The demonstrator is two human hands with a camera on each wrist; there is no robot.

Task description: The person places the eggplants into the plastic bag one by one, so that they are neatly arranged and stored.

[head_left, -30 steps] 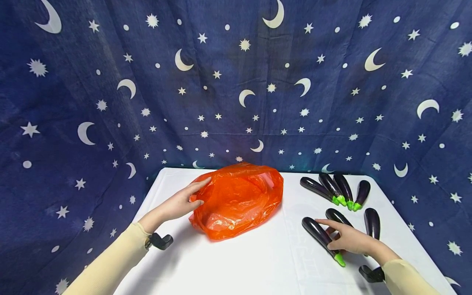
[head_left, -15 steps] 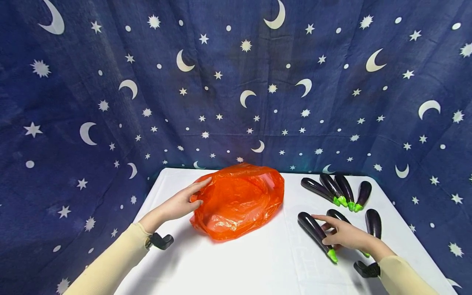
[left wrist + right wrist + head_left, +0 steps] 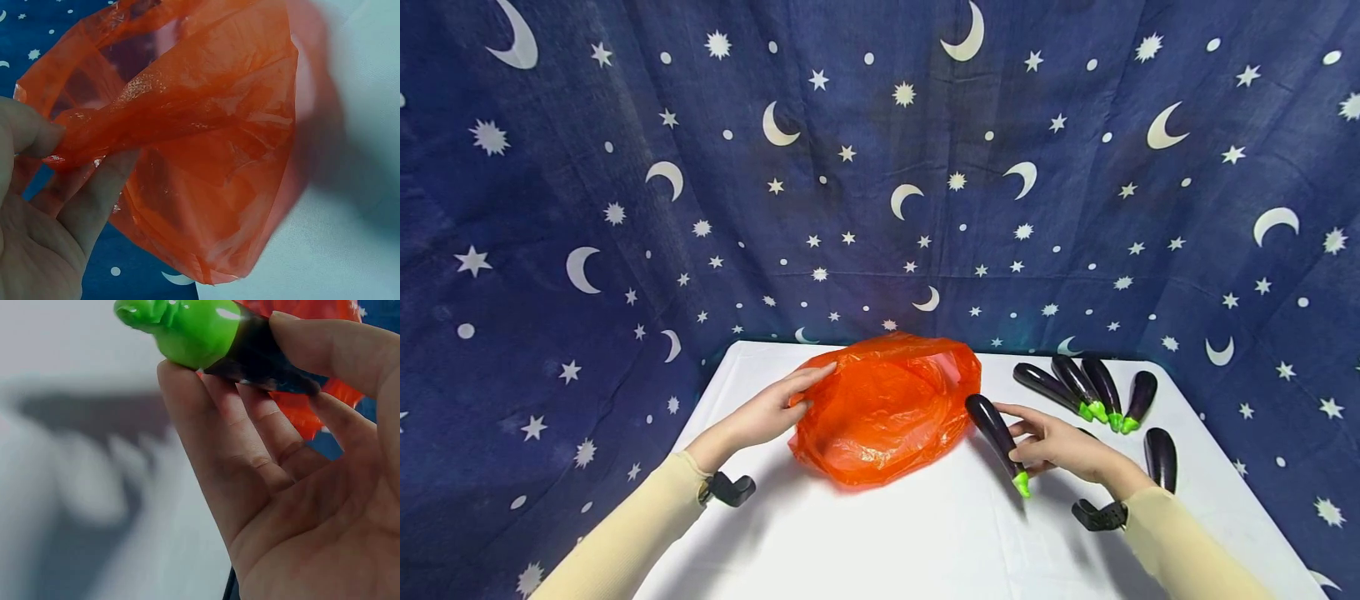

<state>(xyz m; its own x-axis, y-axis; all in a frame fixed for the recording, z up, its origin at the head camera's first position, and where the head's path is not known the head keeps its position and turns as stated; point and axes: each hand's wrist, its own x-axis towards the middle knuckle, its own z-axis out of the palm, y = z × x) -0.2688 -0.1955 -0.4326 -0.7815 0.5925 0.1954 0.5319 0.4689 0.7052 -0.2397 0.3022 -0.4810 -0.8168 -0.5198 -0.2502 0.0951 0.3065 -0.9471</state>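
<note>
An orange plastic bag (image 3: 887, 417) lies on the table with its mouth spread toward me. My left hand (image 3: 766, 418) holds the bag's left edge, and the left wrist view shows the thin plastic (image 3: 206, 125) pinched between thumb and fingers. Just right of the bag, my right hand (image 3: 1063, 446) grips a glossy dark eggplant (image 3: 991, 427) near its green stem end. The right wrist view shows the thumb and fingertips around this eggplant (image 3: 200, 334), raised above its shadow. Its rounded end points toward the bag's right rim; whether they touch I cannot tell.
Several eggplants (image 3: 1102, 392) lie together at the back right of the white table (image 3: 880, 550). One more eggplant (image 3: 1161, 458) lies near the right edge, and another is mostly hidden behind my right hand. A blue star-and-moon curtain (image 3: 880, 167) surrounds the table's back and sides.
My right hand has lifted the eggplant and carried it left and away from me, close to the bag. The left hand keeps its hold on the bag's edge.
</note>
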